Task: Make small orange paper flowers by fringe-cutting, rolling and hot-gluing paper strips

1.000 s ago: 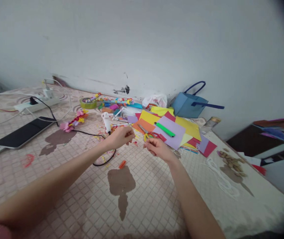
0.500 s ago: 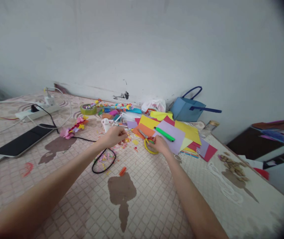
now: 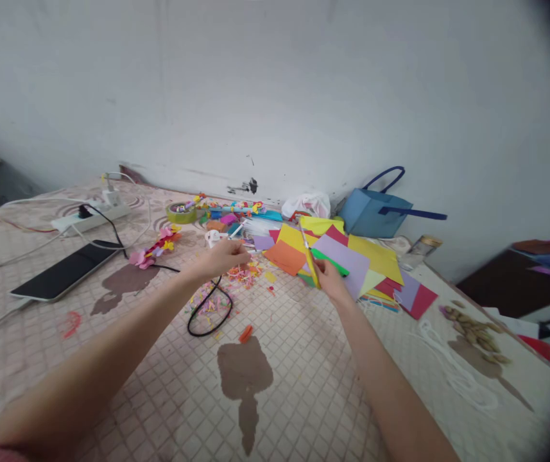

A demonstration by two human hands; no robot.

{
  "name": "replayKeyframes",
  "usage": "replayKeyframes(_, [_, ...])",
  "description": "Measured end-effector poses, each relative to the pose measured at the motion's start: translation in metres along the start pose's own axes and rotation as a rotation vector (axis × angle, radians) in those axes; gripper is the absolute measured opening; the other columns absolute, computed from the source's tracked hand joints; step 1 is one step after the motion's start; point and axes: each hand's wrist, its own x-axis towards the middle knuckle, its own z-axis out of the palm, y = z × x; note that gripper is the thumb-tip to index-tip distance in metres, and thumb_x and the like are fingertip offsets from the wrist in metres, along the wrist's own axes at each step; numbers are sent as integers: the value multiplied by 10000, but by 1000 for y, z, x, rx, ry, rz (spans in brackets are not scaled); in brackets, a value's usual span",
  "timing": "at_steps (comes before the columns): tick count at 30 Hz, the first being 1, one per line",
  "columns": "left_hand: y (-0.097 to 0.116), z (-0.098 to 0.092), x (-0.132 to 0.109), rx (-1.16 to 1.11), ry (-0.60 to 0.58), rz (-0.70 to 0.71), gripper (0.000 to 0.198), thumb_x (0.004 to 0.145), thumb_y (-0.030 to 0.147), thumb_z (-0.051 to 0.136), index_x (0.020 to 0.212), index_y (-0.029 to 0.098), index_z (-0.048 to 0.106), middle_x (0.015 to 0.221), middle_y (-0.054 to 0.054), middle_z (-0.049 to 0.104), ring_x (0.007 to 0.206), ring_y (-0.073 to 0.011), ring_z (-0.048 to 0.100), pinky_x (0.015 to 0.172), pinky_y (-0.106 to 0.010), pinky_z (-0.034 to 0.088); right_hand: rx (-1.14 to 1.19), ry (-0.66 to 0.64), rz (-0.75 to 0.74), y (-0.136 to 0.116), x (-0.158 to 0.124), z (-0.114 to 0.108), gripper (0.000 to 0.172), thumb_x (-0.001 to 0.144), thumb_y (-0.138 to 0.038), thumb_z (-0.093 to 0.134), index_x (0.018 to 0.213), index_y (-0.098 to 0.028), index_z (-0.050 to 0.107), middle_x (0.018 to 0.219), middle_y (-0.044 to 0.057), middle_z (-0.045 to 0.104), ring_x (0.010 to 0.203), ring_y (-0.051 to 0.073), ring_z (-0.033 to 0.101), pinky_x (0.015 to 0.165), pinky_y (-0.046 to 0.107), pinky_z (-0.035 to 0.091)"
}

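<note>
Both reach forward, apart: the left hand [image 3: 224,258] curled, contents unclear, the right hand [image 3: 328,277] clasping scissors [image 3: 311,262].

The person's right hand [image 3: 329,278] gripped yellow-handled scissors [image 3: 315,269], blades pointing towards the wall [image 3: 275,96], above coloured paper sheets [image 3: 346,255]. The left hand [image 3: 224,258] was curled beside a white glue gun [image 3: 215,237] and scattered scraps [image 3: 243,276]; whether it held anything was unclear. A black-screened device [image 3: 67,269] lay left, a blue bag [image 3: 373,213] right.
</note>
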Motion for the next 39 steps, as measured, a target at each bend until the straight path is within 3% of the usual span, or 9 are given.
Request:
replayKeyframes(3, [0, 4, 1, -208, -52, -70, 144, 759, 155, 591, 619, 131, 615, 552, -26, 640, 518, -116, 567, 531, -213, 416, 242, -12, -64, -24, -17, 1, 408, 819, -570, 509, 961, -188, 516, 846, 41, 620, 666, 160, 598, 551, 286, 474])
replayKeyframes(9, [0, 11, 3, -588, -61, -170, 150, 843, 120, 519, 696, 140, 546, 654, -67, 690, 619, -135, 671, 672, -262, 531, 564, -8, -153, -63, -44, 6, 440, 678, -525, 695, 956, -259, 483, 721, -44, 491, 614, 119, 500, 577, 251, 444])
replayKeyframes(12, [-1, 10, 4, -702, -37, -191, 162, 857, 96, 492, 709, 130, 550, 683, -88, 702, 700, -159, 700, 734, -279, 541, 627, -90, -117, -73, -57, 12, 464, 641, -562, 718, 900, -250, 491, 652, -64, 420, 550, 107, 459, 554, 248, 436])
replayKeyframes(15, [-3, 9, 6, -776, -6, -192, 168, 848, 89, 508, 690, 120, 555, 720, -105, 712, 768, -176, 707, 793, -293, 535, 679, -244, -68, -80, -76, 24, 557, 653, -735, 576, 875, -228, 510, 652, -39, 441, 526, 124, 468, 504, 268, 431])
replayKeyframes(17, [-3, 8, 7, -809, 20, -186, 169, 845, 91, 515, 684, 117, 558, 733, -108, 715, 776, -178, 707, 805, -298, 533, 766, -480, 18, -82, -89, 35, 635, 657, -807, 475, 884, -215, 525, 642, -30, 442, 511, 127, 458, 481, 269, 424])
replayKeyframes(20, [-3, 9, 8, -838, 60, -171, 168, 850, 78, 492, 705, 108, 571, 714, -103, 714, 718, -166, 705, 734, -274, 543, 841, -818, 166, -80, -104, 49, 739, 620, -865, 407, 882, -189, 548, 608, -35, 431, 477, 112, 425, 439, 252, 415])
replayKeyframes(22, [-3, 9, 9, -845, 79, -156, 178, 849, 60, 472, 712, 100, 578, 676, -94, 707, 646, -148, 692, 648, -239, 538, 856, -916, 250, -78, -109, 56, 769, 599, -883, 392, 868, -182, 555, 584, -43, 422, 451, 101, 409, 423, 247, 422])
replayKeyframes(29, [-1, 14, 8, -856, 84, -108, 152, 834, 83, 495, 732, 85, 607, 774, -116, 718, 649, -132, 676, 590, -204, 510, 829, -883, 352, -72, -110, 61, 700, 627, -853, 424, 806, -193, 576, 561, -44, 430, 443, 102, 411, 421, 241, 422])
replayKeyframes(39, [3, 28, 1, -903, 47, -83, 136, 830, 90, 532, 701, 124, 560, 778, -75, 716, 763, -148, 682, 804, -281, 492, 855, -820, 360, -73, -108, 60, 711, 674, -840, 376, 820, -175, 578, 550, -43, 411, 445, 97, 385, 412, 222, 401])
